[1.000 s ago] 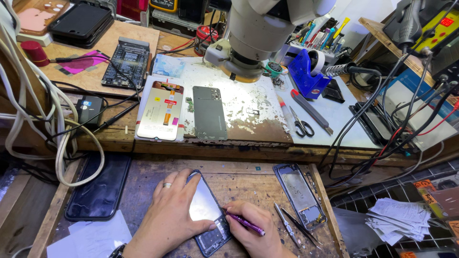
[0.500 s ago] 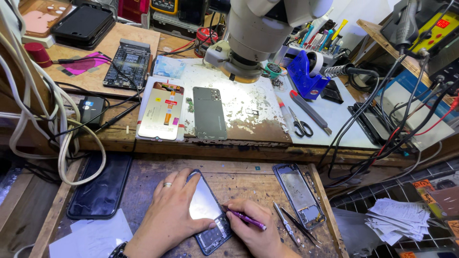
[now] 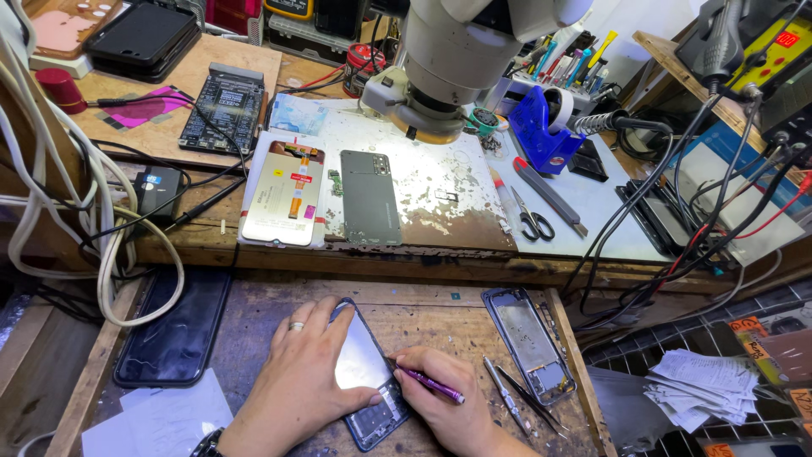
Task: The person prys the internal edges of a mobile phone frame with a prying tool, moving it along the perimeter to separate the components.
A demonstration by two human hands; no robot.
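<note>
My left hand [image 3: 296,385], with a ring on one finger, lies flat on an opened phone [image 3: 365,372] on the lower wooden shelf and holds it down. My right hand [image 3: 448,402] grips a thin purple tool [image 3: 430,384] like a pen, its tip touching the phone's right edge. The phone's shiny inner surface shows between my two hands.
A bare phone frame [image 3: 530,343], metal tweezers [image 3: 506,393] and a dark phone [image 3: 173,330] lie on the same shelf. Above, a screen panel [image 3: 282,203] and grey back cover [image 3: 370,196] rest on a white mat under a microscope [image 3: 461,51]. Scissors [image 3: 534,224], cables and paper slips [image 3: 698,385] lie right.
</note>
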